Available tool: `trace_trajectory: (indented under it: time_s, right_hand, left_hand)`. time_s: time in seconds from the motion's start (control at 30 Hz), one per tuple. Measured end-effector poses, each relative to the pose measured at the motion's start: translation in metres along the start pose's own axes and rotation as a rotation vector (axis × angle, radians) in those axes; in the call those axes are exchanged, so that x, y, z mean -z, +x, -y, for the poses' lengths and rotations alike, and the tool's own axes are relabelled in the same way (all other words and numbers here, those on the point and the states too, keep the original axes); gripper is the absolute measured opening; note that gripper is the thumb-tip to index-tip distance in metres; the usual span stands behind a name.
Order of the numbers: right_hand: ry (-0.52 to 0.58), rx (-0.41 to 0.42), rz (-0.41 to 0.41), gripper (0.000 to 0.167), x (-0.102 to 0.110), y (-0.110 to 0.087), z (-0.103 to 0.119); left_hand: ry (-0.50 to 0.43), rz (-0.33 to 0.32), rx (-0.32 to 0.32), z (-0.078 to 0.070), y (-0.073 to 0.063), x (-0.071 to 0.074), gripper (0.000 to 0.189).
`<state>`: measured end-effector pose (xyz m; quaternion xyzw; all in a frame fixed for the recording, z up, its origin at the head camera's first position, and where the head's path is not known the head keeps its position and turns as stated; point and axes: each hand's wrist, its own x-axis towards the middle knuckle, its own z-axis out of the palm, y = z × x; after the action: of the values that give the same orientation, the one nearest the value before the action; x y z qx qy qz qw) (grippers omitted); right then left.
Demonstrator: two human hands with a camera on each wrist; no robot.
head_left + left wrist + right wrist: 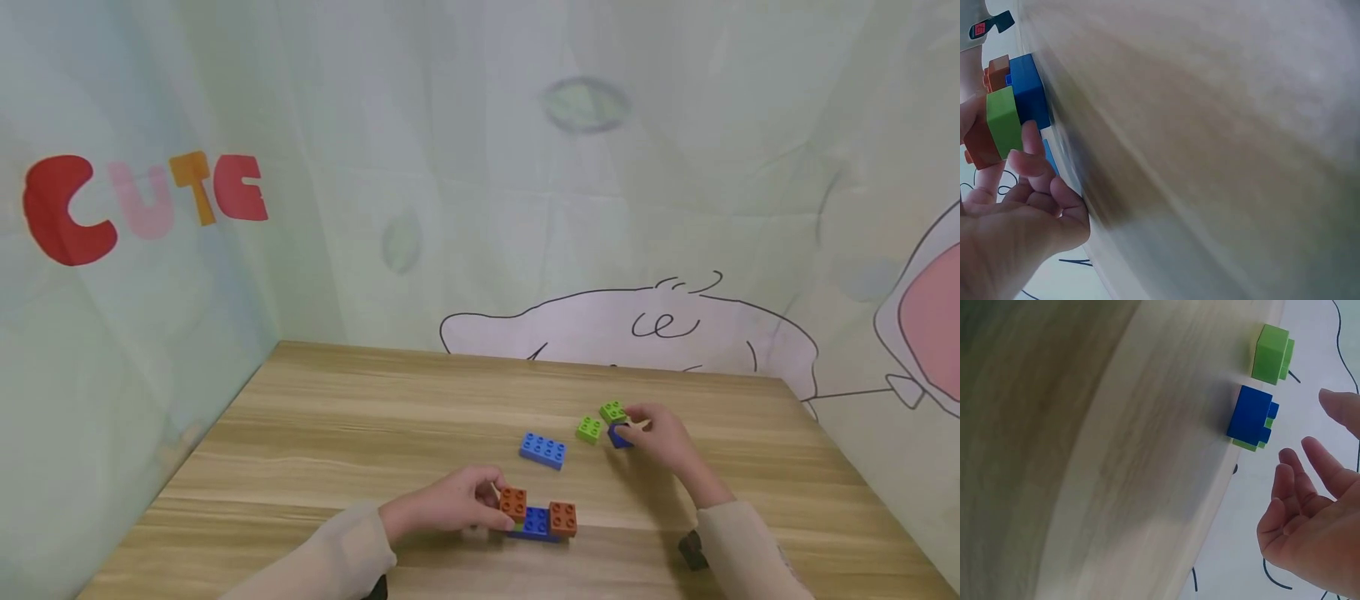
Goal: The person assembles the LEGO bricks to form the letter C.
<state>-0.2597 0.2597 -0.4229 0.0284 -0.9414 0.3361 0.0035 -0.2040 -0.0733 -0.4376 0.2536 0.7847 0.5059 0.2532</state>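
My left hand grips the left end of a small stack of toy building bricks. The stack has a long blue brick as its base. On its left end sits a green brick topped by an orange brick; a second orange brick is on the right end. My right hand hovers over a small dark blue brick, thumb and fingers spread. In the right wrist view a gap shows between the fingers and this brick.
Two small lime green bricks lie by the dark blue one, one behind it and one to its left. A lighter blue long brick lies nearer the stack. By the right sleeve is a dark object on the wooden table.
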Motion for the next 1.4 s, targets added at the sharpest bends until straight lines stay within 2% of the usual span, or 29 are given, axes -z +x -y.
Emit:
trace_trajectory:
  time_s: [0.13,0.33,0.47,0.8,1.07,1.4]
  right_hand:
    - [-0.002,-0.026,0.029,0.047,0.000,0.000,-0.001]
    - [-0.013,-0.106,0.074,0.059,-0.001,0.003,-0.002]
    - [-0.029,-0.125,0.085,0.061,-0.003,0.005,-0.003]
    - [-0.004,-0.130,0.107,0.059,-0.008,0.010,-0.006]
    - [-0.013,-0.139,0.114,0.067,-0.009,0.012,-0.007]
    - [-0.035,-0.101,0.111,0.057,-0.010,0.012,-0.007]
  left_hand:
    - [0.002,0.000,-0.005,0.001,0.000,0.000,0.021]
    - [-0.003,0.007,-0.011,0.000,-0.001,0.001,0.021]
    - [-0.011,0.015,-0.012,0.001,-0.001,0.001,0.020]
    - [-0.016,0.015,-0.007,0.001,-0.002,0.000,0.021]
    - [-0.023,0.014,0.005,0.003,-0.001,0.000,0.022]
    - [-0.034,0.015,0.012,0.003,-0.001,0.000,0.021]
